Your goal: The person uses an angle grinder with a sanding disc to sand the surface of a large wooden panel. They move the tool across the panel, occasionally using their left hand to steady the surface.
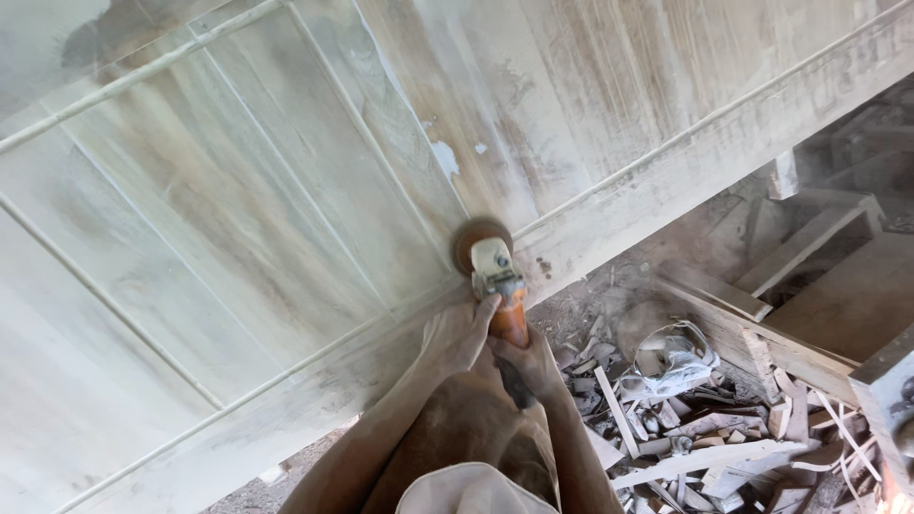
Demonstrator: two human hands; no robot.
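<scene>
Both grips (495,343) on grinder (497,286), dusty door (238,238)

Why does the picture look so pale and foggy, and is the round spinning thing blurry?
In the head view, pale dust coats the wooden panel and hazes the air at the upper right; the grinder disc is smeared, likely by spinning; both hands, left hand and right hand, look fairly sharp; a dark shadow sits in the top left corner.
</scene>
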